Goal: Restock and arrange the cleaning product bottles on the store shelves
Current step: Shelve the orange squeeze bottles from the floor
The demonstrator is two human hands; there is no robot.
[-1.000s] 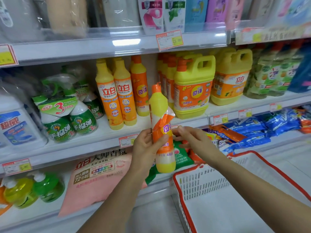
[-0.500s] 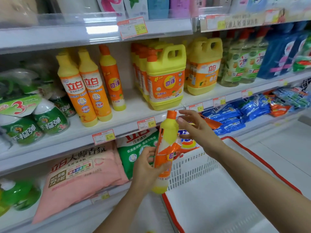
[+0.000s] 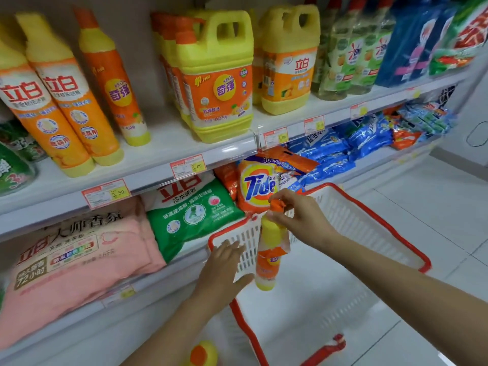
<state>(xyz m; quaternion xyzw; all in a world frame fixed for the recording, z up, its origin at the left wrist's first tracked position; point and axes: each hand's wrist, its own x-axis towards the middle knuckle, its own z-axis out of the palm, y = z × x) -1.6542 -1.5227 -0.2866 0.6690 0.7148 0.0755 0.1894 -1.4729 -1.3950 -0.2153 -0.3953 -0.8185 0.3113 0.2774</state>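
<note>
My right hand [image 3: 301, 220] pinches the orange cap of a slim yellow-and-orange detergent bottle [image 3: 269, 257], which hangs upright over the rim of the white basket [image 3: 369, 223] with red trim. Its label wrap is torn and peeling. My left hand [image 3: 221, 270] is open, fingers spread, just left of the bottle's lower part, apart from it or barely touching. On the shelf above stand a matching slim orange bottle [image 3: 116, 83], two taller orange bottles [image 3: 66, 101] and yellow jugs [image 3: 219, 77].
Detergent bags fill the lower shelf: a pink one [image 3: 74, 254], a green one [image 3: 192, 210], a Tide bag [image 3: 258, 186] and blue packs [image 3: 356, 143]. Another bottle's orange cap [image 3: 202, 355] shows at the bottom edge. White tiled floor lies to the right.
The bottle has dropped lower toward the basket. My right hand took hold of its cap, and my left hand let go of its body and opened. The view tilted down and right.
</note>
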